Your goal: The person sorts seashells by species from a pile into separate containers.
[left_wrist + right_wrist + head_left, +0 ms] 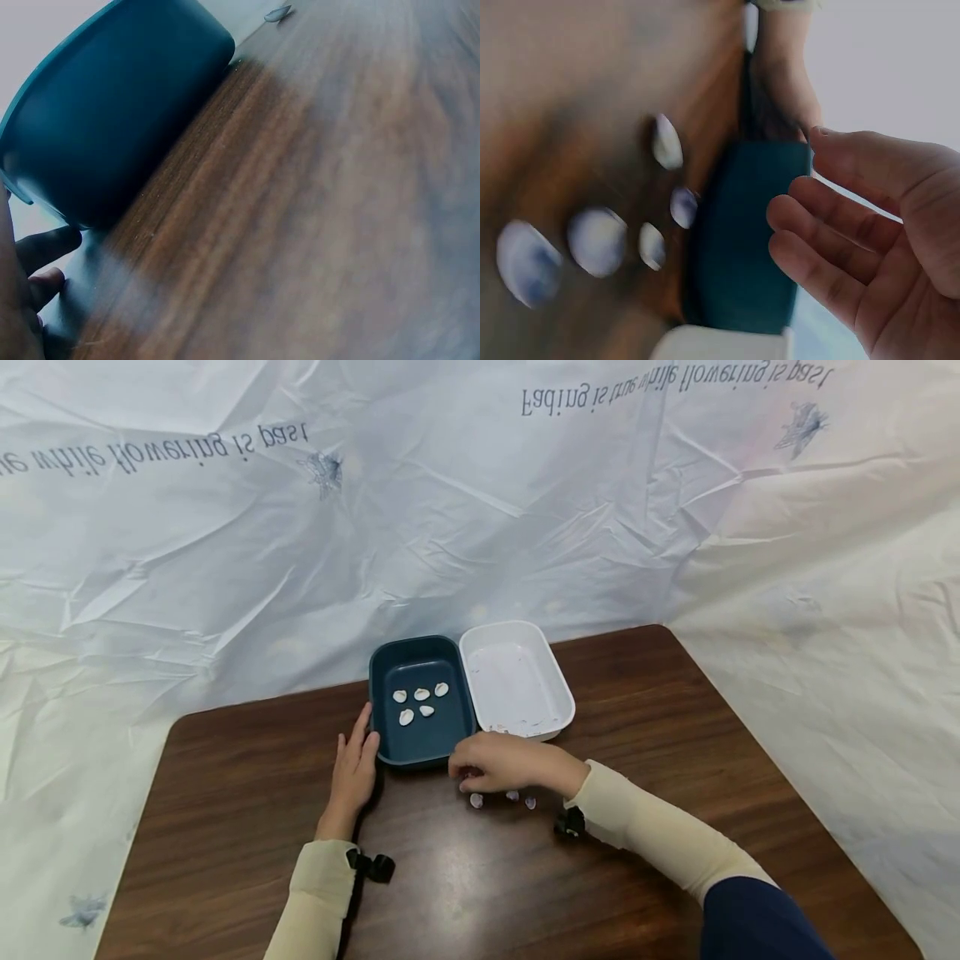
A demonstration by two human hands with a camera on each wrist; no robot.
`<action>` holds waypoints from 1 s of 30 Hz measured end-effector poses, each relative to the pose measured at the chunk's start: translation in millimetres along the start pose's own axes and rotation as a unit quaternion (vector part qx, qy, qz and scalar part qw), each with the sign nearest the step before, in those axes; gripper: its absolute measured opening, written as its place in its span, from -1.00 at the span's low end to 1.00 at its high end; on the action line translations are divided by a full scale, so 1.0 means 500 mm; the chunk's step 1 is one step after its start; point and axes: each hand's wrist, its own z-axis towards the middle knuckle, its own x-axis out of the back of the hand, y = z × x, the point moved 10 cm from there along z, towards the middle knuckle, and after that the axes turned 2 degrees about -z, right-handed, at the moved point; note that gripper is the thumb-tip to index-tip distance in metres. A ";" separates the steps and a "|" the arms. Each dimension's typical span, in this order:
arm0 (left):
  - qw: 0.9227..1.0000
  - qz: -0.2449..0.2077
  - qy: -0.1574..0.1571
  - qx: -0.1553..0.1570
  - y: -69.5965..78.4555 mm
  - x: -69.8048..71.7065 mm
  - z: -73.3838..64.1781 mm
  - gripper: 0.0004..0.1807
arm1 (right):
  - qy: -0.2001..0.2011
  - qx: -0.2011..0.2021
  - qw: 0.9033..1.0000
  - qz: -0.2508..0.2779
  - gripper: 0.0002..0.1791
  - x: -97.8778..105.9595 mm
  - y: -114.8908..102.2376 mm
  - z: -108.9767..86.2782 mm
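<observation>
My left hand (355, 774) lies against the left side of a dark teal tray (423, 747), fingers extended along it. Inside that tray are several small white seashells (422, 694). My right hand (510, 762) hovers bent over the table by the tray's front right corner. In the right wrist view, its fingers (832, 259) are loosely bent with nothing visible between them and the thumb. Several purple-and-white seashells (598, 241) lie on the table near this hand; from the head, some, like one shell (476, 800), show below it.
A white tray (517, 681) stands against the teal one on its right, with small specks inside. Both sit near the back edge of the brown wooden table (637, 718). A pale printed sheet (480, 527) hangs behind.
</observation>
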 end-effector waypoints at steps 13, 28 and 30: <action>1.000 -0.003 -0.006 -0.005 0.000 0.005 0.008 -0.38 | -0.065 -0.029 0.996 -0.047 -0.85 -0.087 -0.003 -0.017; 1.000 -0.012 -0.011 -0.005 0.004 0.009 0.009 -0.38 | -0.037 -0.018 0.999 -0.034 -0.88 -0.091 0.000 -0.013; 1.000 -0.012 -0.012 -0.005 0.005 0.009 0.009 -0.38 | -0.028 -0.027 0.999 -0.034 -0.90 -0.086 0.002 -0.012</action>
